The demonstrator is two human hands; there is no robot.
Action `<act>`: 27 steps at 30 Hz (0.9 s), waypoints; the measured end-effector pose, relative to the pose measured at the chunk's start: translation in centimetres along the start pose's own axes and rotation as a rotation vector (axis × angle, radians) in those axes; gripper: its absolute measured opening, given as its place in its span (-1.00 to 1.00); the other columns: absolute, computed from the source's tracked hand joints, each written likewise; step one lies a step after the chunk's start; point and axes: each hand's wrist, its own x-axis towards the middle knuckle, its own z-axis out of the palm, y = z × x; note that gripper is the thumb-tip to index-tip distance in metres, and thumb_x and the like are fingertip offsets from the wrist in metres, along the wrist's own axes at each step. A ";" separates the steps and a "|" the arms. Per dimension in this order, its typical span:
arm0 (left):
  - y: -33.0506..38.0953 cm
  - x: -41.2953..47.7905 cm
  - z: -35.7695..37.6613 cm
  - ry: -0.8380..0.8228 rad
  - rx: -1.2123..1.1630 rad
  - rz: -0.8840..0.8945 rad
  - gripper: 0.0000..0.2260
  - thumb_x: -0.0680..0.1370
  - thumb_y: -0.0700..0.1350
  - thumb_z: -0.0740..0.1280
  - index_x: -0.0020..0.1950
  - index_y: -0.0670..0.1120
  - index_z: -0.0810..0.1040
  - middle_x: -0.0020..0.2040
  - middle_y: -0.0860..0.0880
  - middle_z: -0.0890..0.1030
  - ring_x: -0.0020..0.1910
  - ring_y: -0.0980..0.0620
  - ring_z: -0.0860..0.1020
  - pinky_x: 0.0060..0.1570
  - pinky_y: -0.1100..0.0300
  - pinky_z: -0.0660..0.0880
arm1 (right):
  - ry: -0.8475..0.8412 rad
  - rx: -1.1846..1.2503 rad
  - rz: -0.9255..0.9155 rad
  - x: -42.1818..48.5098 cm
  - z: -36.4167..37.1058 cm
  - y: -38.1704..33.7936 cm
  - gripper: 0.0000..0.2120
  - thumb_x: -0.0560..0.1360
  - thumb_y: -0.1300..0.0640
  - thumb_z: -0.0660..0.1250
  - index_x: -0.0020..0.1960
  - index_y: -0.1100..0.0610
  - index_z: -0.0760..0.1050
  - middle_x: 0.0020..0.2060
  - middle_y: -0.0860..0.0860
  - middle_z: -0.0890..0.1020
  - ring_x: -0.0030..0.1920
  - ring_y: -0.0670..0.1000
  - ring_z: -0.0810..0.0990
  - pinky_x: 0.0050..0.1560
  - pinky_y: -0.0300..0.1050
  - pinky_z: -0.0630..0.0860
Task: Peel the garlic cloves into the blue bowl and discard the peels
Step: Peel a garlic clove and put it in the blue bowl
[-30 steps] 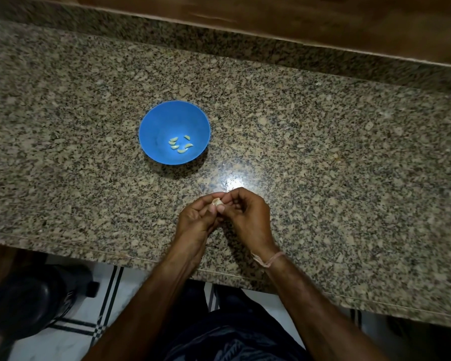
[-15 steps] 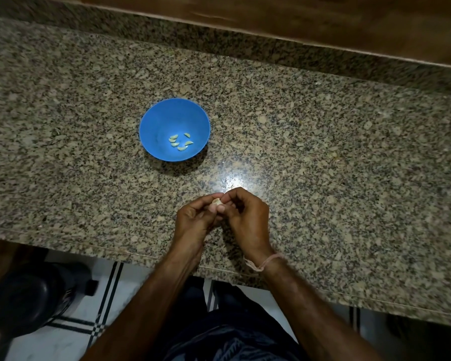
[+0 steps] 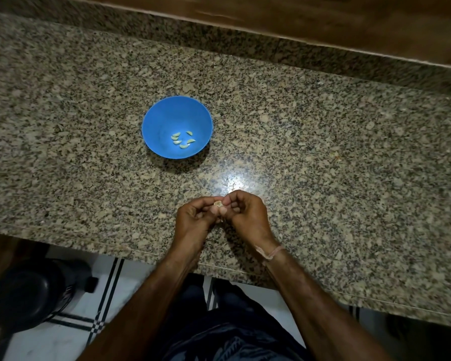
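In the lower middle of the frame, the left hand [image 3: 193,217] and the right hand [image 3: 248,214] are meeting over the near part of the granite countertop [image 3: 323,152]. Together they are pinching one small garlic clove [image 3: 217,203]. The fingers of each hand are curled and pressed close together, and two fingertips are lying side by side just under the clove. I cannot tell how much skin is on it.

The blue bowl [image 3: 164,118] is standing on the countertop, left of centre in the frame, above the hands and well apart from them. A few peeled cloves [image 3: 184,146] are lying at its bottom.

A pale thread [image 3: 271,252] is sitting around the right wrist. In the lower left corner, a dark round object [image 3: 29,290] is standing on the tiled floor [image 3: 63,340].
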 end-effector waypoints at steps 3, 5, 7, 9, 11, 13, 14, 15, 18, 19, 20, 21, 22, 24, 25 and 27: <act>-0.1 0.0 0.0 0.020 0.009 -0.004 -0.82 0.58 -0.35 0.40 0.14 -0.19 0.69 0.02 -0.11 0.75 0.04 -0.06 0.72 -0.02 0.16 0.65 | -0.030 -0.005 0.016 0.1 0.1 0.3 -0.87 0.48 0.36 0.54 -0.08 0.24 0.60 -0.32 -0.08 0.62 -0.34 -0.23 0.56 -0.25 -0.33 0.54; -0.1 0.0 0.0 0.030 0.010 -0.005 -0.83 0.58 -0.34 0.41 0.13 -0.18 0.69 0.00 -0.12 0.75 0.01 -0.03 0.72 -0.05 0.18 0.65 | -0.025 -0.004 0.020 0.1 0.3 0.4 -0.86 0.48 0.33 0.55 -0.08 0.24 0.59 -0.30 -0.07 0.63 -0.33 -0.21 0.57 -0.24 -0.31 0.55; -0.2 0.1 0.0 0.047 0.010 -0.013 -0.84 0.58 -0.33 0.41 0.11 -0.17 0.70 -0.03 -0.13 0.75 -0.03 -0.03 0.71 -0.07 0.17 0.65 | -0.017 0.004 0.020 0.2 0.5 0.4 -0.87 0.49 0.33 0.54 -0.08 0.25 0.59 -0.29 -0.02 0.63 -0.33 -0.19 0.58 -0.26 -0.29 0.57; -0.3 0.2 -0.1 0.065 0.011 -0.027 -0.84 0.58 -0.33 0.41 0.09 -0.15 0.72 -0.05 -0.15 0.75 -0.03 -0.08 0.71 -0.03 0.09 0.66 | -0.014 -0.001 0.017 0.4 0.9 0.5 -0.87 0.50 0.34 0.52 -0.09 0.21 0.59 -0.28 0.02 0.64 -0.30 -0.14 0.62 -0.24 -0.22 0.62; -0.4 0.5 -0.3 0.074 0.010 -0.037 -0.84 0.58 -0.33 0.41 0.07 -0.13 0.73 -0.05 -0.18 0.74 -0.03 -0.14 0.70 0.03 -0.02 0.67 | -0.004 0.000 0.015 0.4 1.3 0.5 -0.85 0.51 0.35 0.51 -0.11 0.17 0.58 -0.27 0.04 0.64 -0.28 -0.06 0.64 -0.21 -0.14 0.66; -0.3 0.8 -0.7 0.073 0.004 -0.050 -0.84 0.58 -0.33 0.41 0.06 -0.13 0.73 -0.06 -0.20 0.74 -0.03 -0.18 0.70 0.05 -0.08 0.66 | 0.011 0.012 0.017 0.4 1.6 0.5 -0.87 0.51 0.33 0.52 -0.10 0.18 0.59 -0.28 0.03 0.65 -0.28 -0.08 0.64 -0.21 -0.15 0.66; -0.1 0.9 -1.0 0.069 0.000 -0.058 -0.84 0.58 -0.34 0.40 0.06 -0.14 0.72 -0.06 -0.21 0.74 -0.02 -0.20 0.71 0.06 -0.10 0.66 | 0.018 0.021 0.021 0.4 1.8 0.4 -0.88 0.50 0.32 0.53 -0.09 0.20 0.60 -0.28 0.04 0.65 -0.28 -0.08 0.64 -0.20 -0.15 0.67; 0.0 1.1 -1.2 0.061 -0.001 -0.063 -0.85 0.58 -0.34 0.41 0.07 -0.16 0.72 -0.05 -0.21 0.74 0.01 -0.24 0.71 0.07 -0.12 0.66 | 0.023 0.035 0.025 0.5 1.9 0.4 -0.89 0.50 0.32 0.53 -0.09 0.22 0.61 -0.27 0.08 0.67 -0.26 -0.04 0.66 -0.17 -0.09 0.69; 0.3 1.5 -1.6 0.030 0.017 -0.060 -0.85 0.57 -0.34 0.42 0.09 -0.19 0.71 -0.05 -0.23 0.74 0.03 -0.31 0.70 0.07 -0.15 0.66 | 0.037 0.061 0.041 0.6 2.2 0.7 -0.89 0.48 0.30 0.55 -0.11 0.19 0.63 -0.23 0.19 0.69 -0.20 0.10 0.68 -0.06 0.11 0.70; 0.3 1.6 -1.7 0.024 0.011 -0.062 -0.85 0.56 -0.35 0.42 0.09 -0.20 0.70 -0.05 -0.24 0.73 0.03 -0.31 0.70 0.06 -0.13 0.66 | 0.038 0.050 0.041 0.7 2.3 0.6 -0.88 0.49 0.32 0.54 -0.12 0.17 0.62 -0.25 0.15 0.68 -0.20 0.08 0.67 -0.05 0.09 0.69; 0.4 1.6 -1.8 0.018 0.004 -0.068 -0.86 0.56 -0.35 0.42 0.09 -0.21 0.70 -0.05 -0.25 0.73 0.03 -0.30 0.70 0.05 -0.12 0.66 | 0.038 0.039 0.043 0.7 2.5 0.6 -0.86 0.49 0.33 0.53 -0.13 0.16 0.61 -0.27 0.10 0.66 -0.21 0.04 0.64 -0.06 0.06 0.67; 0.4 1.7 -1.9 0.011 -0.008 -0.078 -0.86 0.56 -0.36 0.42 0.08 -0.22 0.69 -0.04 -0.27 0.72 0.03 -0.30 0.70 0.05 -0.12 0.66 | 0.040 0.028 0.043 0.8 2.7 0.5 -0.84 0.50 0.35 0.52 -0.14 0.14 0.60 -0.28 0.05 0.65 -0.22 0.01 0.62 -0.08 0.03 0.66; 0.5 1.8 -2.1 0.008 -0.014 -0.087 -0.87 0.56 -0.36 0.42 0.08 -0.23 0.69 -0.04 -0.29 0.72 0.02 -0.29 0.70 0.05 -0.14 0.66 | 0.044 0.022 0.043 0.8 2.9 0.5 -0.82 0.51 0.35 0.51 -0.15 0.12 0.59 -0.29 0.02 0.63 -0.22 -0.01 0.61 -0.09 0.01 0.64; 0.5 2.0 -2.4 0.008 -0.002 -0.096 -0.88 0.55 -0.35 0.42 0.06 -0.22 0.69 -0.04 -0.34 0.70 -0.02 -0.27 0.69 0.06 -0.20 0.65 | 0.051 0.016 0.048 0.9 3.5 0.5 -0.80 0.51 0.35 0.50 -0.16 0.11 0.58 -0.31 0.00 0.62 -0.23 0.00 0.60 -0.11 0.01 0.64; 0.5 2.1 -2.6 0.005 0.010 -0.099 -0.88 0.55 -0.34 0.43 0.06 -0.21 0.69 -0.05 -0.35 0.69 -0.05 -0.26 0.68 0.05 -0.22 0.64 | 0.056 0.023 0.053 0.9 3.8 0.6 -0.81 0.52 0.35 0.50 -0.16 0.11 0.58 -0.32 0.01 0.62 -0.24 0.01 0.61 -0.13 0.01 0.64; 0.5 2.2 -2.9 0.002 0.020 -0.109 -0.89 0.55 -0.33 0.45 0.03 -0.18 0.70 -0.07 -0.32 0.70 -0.07 -0.24 0.67 0.03 -0.18 0.63 | 0.076 0.040 0.068 0.9 4.2 0.8 -0.81 0.51 0.33 0.51 -0.16 0.12 0.57 -0.34 -0.02 0.62 -0.28 -0.03 0.60 -0.18 -0.06 0.61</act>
